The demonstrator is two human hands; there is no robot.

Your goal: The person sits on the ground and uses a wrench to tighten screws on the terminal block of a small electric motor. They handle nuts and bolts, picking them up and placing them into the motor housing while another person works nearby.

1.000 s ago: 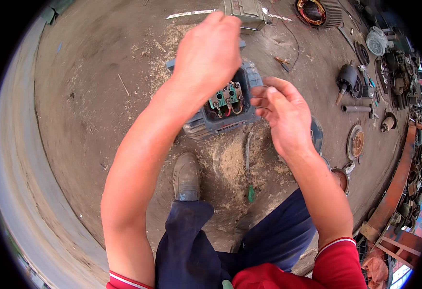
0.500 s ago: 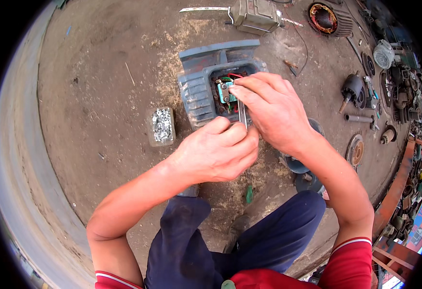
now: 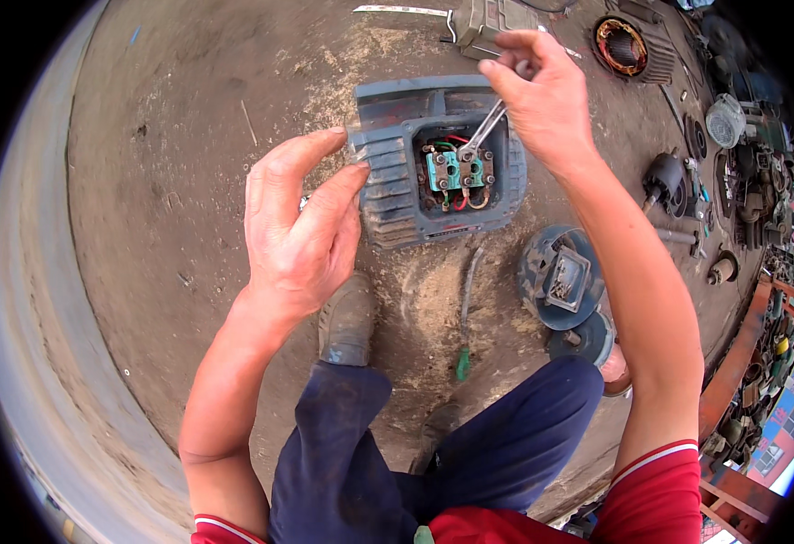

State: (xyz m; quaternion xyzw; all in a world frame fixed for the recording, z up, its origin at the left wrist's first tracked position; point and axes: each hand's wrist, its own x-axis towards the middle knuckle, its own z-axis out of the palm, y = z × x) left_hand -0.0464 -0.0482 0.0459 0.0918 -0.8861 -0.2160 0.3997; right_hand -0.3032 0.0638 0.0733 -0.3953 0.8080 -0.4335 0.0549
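Note:
A grey-blue finned electric motor housing (image 3: pixel 388 195) lies on the ground in front of me, its terminal box open. Inside sits a teal terminal block (image 3: pixel 442 170) with bolts, metal links and red and green wires. My right hand (image 3: pixel 546 95) is closed around the upper end of a metal wrench (image 3: pixel 487 123), which slants down so that its lower end meets the top of the block. At the housing's left side is my left hand (image 3: pixel 297 231), thumb and forefinger spread and their tips by the fins. It holds nothing that I can see.
Right of the housing, a metal cover (image 3: pixel 571 279) lies on a round blue part (image 3: pixel 542 308). A green-handled screwdriver (image 3: pixel 463 363) lies near my feet. Beyond are a grey box (image 3: pixel 483 27), a wound stator (image 3: pixel 622 47) and scattered motor parts at the right.
My left hand has come off the wrench and moved left, its fingers opening. My right hand has moved up and away from the block, now gripping the wrench's far end.

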